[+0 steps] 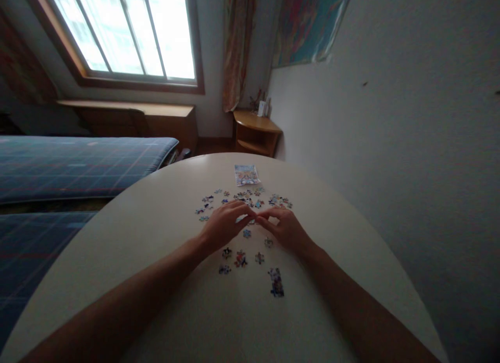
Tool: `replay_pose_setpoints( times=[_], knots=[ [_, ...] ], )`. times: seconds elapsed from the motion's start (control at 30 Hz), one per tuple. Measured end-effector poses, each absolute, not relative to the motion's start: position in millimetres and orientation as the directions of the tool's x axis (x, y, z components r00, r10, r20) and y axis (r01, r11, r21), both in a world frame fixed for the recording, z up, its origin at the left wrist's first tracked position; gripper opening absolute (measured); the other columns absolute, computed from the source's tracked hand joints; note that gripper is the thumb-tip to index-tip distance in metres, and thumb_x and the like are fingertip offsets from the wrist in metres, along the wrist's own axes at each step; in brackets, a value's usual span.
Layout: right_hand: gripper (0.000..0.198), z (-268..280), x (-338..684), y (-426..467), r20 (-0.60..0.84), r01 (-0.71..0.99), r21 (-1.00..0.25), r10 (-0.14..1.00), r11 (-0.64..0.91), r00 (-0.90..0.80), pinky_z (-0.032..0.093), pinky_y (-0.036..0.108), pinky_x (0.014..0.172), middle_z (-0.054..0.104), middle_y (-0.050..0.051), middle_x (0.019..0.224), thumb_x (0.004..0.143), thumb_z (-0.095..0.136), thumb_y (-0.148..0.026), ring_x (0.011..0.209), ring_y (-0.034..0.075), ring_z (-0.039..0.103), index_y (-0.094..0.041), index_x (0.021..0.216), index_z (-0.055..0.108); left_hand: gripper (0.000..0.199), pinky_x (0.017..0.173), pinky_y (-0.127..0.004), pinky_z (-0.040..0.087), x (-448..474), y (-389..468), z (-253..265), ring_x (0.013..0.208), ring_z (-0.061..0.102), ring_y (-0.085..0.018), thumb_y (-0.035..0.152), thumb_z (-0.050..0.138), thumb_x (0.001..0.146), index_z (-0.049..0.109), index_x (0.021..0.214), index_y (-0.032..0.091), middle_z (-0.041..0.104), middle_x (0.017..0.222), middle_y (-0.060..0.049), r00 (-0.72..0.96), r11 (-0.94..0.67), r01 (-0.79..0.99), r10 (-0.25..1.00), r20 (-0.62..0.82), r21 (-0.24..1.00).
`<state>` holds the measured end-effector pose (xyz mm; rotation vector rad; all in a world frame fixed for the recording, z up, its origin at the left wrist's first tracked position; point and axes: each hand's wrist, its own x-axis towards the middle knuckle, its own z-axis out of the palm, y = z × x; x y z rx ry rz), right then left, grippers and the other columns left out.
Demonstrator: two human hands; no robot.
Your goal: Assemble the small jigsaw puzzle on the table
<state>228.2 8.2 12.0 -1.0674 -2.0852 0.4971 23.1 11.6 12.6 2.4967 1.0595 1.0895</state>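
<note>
My left hand (224,220) and my right hand (284,228) meet fingertip to fingertip over the middle of the table, both pinched closed. Whatever lies between the fingertips is too small to make out. Loose jigsaw puzzle pieces (247,233) are spread around and beyond the hands. Closer to me, several more single pieces (241,259) lie apart from one another. A joined strip of puzzle pieces (277,283) rests below my right hand. Beyond the far pieces is a small printed picture sheet (246,175). My hands hide part of the pieces beneath them.
The round white table (164,290) carries everything. A plaid mattress (78,165) stands close by on the left, and a white wall (410,160) runs along the right. A wooden corner shelf (258,122) and a window (128,29) are at the back.
</note>
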Motion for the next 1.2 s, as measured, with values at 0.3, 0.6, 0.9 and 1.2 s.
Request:
replay_pose_setpoints(
  times=[0.3, 0.6, 0.9, 1.2],
  knots=[
    [0.012, 6.5, 233.9, 13.3, 0.373, 0.437, -0.758, 0.871, 0.485, -0.320, 0.052, 0.030, 0.077, 0.076, 0.000, 0.082, 0.086, 0.070, -0.035, 0.078, 0.017, 0.070, -0.023, 0.086, 0.075, 0.003, 0.081, -0.030, 0.051, 12.7, 20.6, -5.0, 0.082, 0.066, -0.017, 0.022, 0.066, 0.090, 0.068, 0.088, 0.021, 0.072, 0.086, -0.001, 0.408, -0.703, 0.477, 0.709, 0.575, 0.528],
    [0.015, 6.8, 234.4, 8.3, 0.383, 0.453, -0.734, 0.859, 0.506, -0.340, 0.052, 0.031, 0.076, 0.075, 0.002, 0.084, 0.087, 0.068, -0.036, 0.079, 0.017, 0.069, -0.023, 0.091, 0.073, 0.002, 0.077, -0.029, 0.051, 14.4, 16.1, -0.7, 0.078, 0.066, -0.016, 0.023, 0.068, 0.087, 0.068, 0.085, 0.022, 0.070, 0.083, 0.000, 0.376, -0.625, 0.497, 0.781, 0.500, 0.602],
    [0.017, 7.2, 233.2, 7.0, 0.404, 0.497, -0.688, 0.848, 0.529, -0.344, 0.049, 0.030, 0.074, 0.072, 0.001, 0.078, 0.090, 0.063, -0.036, 0.073, 0.016, 0.066, -0.021, 0.085, 0.070, 0.005, 0.078, -0.030, 0.052, 15.2, 16.0, -1.8, 0.080, 0.066, -0.016, 0.023, 0.065, 0.090, 0.069, 0.088, 0.022, 0.072, 0.084, -0.001, 0.433, -0.654, 0.451, 0.755, 0.492, 0.607],
    [0.017, 6.1, 233.9, 6.6, 0.397, 0.482, -0.700, 0.848, 0.527, -0.352, 0.050, 0.030, 0.074, 0.073, 0.001, 0.081, 0.091, 0.061, -0.035, 0.076, 0.017, 0.067, -0.021, 0.087, 0.069, 0.008, 0.077, -0.031, 0.052, 16.6, 15.0, -2.6, 0.081, 0.065, -0.017, 0.024, 0.061, 0.092, 0.066, 0.088, 0.020, 0.070, 0.085, -0.002, 0.430, -0.654, 0.508, 0.756, 0.494, 0.560]
  ],
)
